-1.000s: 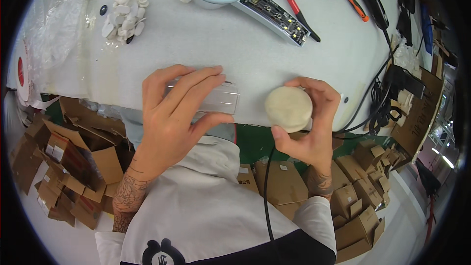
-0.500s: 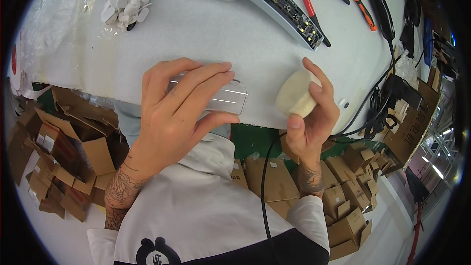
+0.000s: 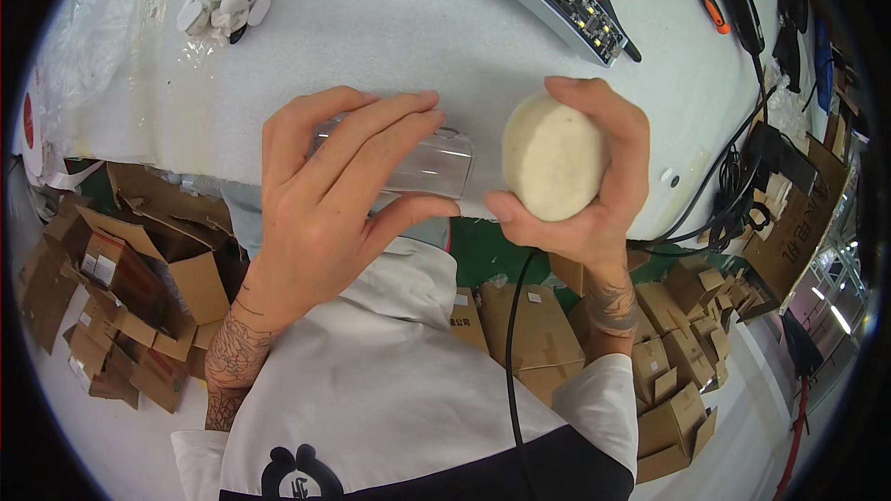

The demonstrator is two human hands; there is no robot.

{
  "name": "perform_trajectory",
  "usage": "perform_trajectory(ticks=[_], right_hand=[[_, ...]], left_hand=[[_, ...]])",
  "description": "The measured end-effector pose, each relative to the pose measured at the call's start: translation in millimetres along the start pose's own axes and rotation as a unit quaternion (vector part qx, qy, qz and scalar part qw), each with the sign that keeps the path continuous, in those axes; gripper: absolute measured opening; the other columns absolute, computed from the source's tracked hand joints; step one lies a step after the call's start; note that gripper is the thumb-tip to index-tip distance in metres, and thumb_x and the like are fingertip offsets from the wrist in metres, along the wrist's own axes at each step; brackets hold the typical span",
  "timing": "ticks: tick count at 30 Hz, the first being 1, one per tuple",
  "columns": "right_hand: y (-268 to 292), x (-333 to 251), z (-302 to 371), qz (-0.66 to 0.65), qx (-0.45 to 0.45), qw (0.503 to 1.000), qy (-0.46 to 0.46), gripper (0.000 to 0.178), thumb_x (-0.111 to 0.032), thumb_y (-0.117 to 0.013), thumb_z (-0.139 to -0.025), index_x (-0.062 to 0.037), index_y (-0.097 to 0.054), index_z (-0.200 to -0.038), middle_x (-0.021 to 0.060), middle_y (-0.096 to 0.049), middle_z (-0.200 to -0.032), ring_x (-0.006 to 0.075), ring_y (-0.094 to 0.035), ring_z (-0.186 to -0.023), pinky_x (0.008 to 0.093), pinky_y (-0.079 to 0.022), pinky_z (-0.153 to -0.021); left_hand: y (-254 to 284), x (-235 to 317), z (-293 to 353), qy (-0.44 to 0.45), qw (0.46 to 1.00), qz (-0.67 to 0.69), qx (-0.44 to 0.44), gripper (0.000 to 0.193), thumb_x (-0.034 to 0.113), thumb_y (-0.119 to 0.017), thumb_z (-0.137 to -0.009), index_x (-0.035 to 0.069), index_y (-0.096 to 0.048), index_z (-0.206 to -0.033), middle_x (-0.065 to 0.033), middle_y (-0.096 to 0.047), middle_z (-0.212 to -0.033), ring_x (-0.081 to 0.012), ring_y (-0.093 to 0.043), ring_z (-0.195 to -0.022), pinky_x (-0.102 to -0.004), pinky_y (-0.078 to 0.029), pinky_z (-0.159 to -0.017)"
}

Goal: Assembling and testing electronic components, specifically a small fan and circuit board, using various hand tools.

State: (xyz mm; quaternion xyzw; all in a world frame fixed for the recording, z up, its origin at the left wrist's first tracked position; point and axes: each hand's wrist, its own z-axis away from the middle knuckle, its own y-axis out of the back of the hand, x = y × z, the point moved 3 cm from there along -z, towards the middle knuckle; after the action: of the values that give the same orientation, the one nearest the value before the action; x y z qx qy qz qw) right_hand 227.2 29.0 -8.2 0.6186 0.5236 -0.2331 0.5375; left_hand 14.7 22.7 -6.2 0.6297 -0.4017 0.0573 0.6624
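The right hand has turned the thick cream disc from a steep slant, so its broad face now looks up with the rim showing towards 9 o'clock. The disc sits at 2 o'clock of the view, above the tabletop; this grip is as wide as the disc, fingers curled round the top and far side, thumb underneath. It seems re-held rather than brought closer to the clear plastic cover, which lies well apart, near 12 o'clock. At 10 o'clock the left hand stays arched over that cover, thumb by its near edge; whether it clasps it I cannot tell. Dark characters mark a carton panel at 3 o'clock, the shirt carries a round-eared emblem at 7, and no lettering shows on the disc or cover
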Motion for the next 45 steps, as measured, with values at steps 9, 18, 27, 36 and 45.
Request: perform_trajectory(ticks=[9,18,27,36,45], right_hand=[[-6,5,2,-0.068,-0.045,0.996,-0.047,0.080,-0.014,-0.091,-0.063,-0.0016,-0.050,-0.131,0.0170,-0.062,-0.112,0.0282,-0.061,-0.094,0.0341,-0.051,-0.078],[-14,3,-6,-0.005,-0.099,0.995,0.001,0.084,-0.033,-0.090,-0.069,-0.0043,-0.045,-0.134,0.0264,-0.054,-0.125,0.0314,-0.060,-0.103,0.0388,-0.051,-0.086],[-13,-3,-1,0.030,-0.150,0.988,0.015,0.054,-0.035,-0.087,-0.072,-0.0170,-0.065,-0.118,0.0277,-0.056,-0.120,0.0340,-0.061,-0.099,0.0393,-0.054,-0.076],[-17,-8,-4,0.057,-0.161,0.984,0.051,0.043,-0.029,-0.082,-0.075,-0.0162,-0.069,-0.114,0.0262,-0.057,-0.117,0.0334,-0.061,-0.094,0.0379,-0.054,-0.073],[-16,-1,-8,0.038,-0.117,0.992,0.021,0.042,-0.027,-0.082,-0.072,-0.0143,-0.072,-0.111,0.0231,-0.059,-0.110,0.0331,-0.060,-0.091,0.0370,-0.053,-0.071]], left_hand=[[0,-1,0,-0.006,1.000,0.008,0.008,0.059,0.037,-0.082,-0.068,0.005,-0.069,-0.116,-0.0030,-0.069,-0.122,-0.0270,-0.055,-0.111,-0.0374,-0.046,-0.094],[-2,-3,2,-0.006,1.000,0.006,0.023,0.058,0.038,-0.081,-0.067,0.005,-0.070,-0.113,-0.0025,-0.070,-0.121,-0.0261,-0.055,-0.107,-0.0358,-0.046,-0.092],[-4,-4,2,-0.019,0.999,0.005,0.038,0.052,0.039,-0.076,-0.071,0.007,-0.070,-0.112,-0.0009,-0.067,-0.121,-0.0236,-0.056,-0.103,-0.0377,-0.044,-0.087],[-1,-1,2,-0.033,0.998,-0.045,0.009,0.053,0.041,-0.075,-0.074,0.004,-0.071,-0.111,-0.0034,-0.070,-0.120,-0.0261,-0.056,-0.106,-0.0353,-0.046,-0.092],[-1,-1,-3,-0.056,0.996,-0.064,0.020,0.054,0.043,-0.073,-0.075,0.002,-0.071,-0.111,-0.0053,-0.071,-0.120,-0.0257,-0.060,-0.103,-0.0346,-0.045,-0.093]])
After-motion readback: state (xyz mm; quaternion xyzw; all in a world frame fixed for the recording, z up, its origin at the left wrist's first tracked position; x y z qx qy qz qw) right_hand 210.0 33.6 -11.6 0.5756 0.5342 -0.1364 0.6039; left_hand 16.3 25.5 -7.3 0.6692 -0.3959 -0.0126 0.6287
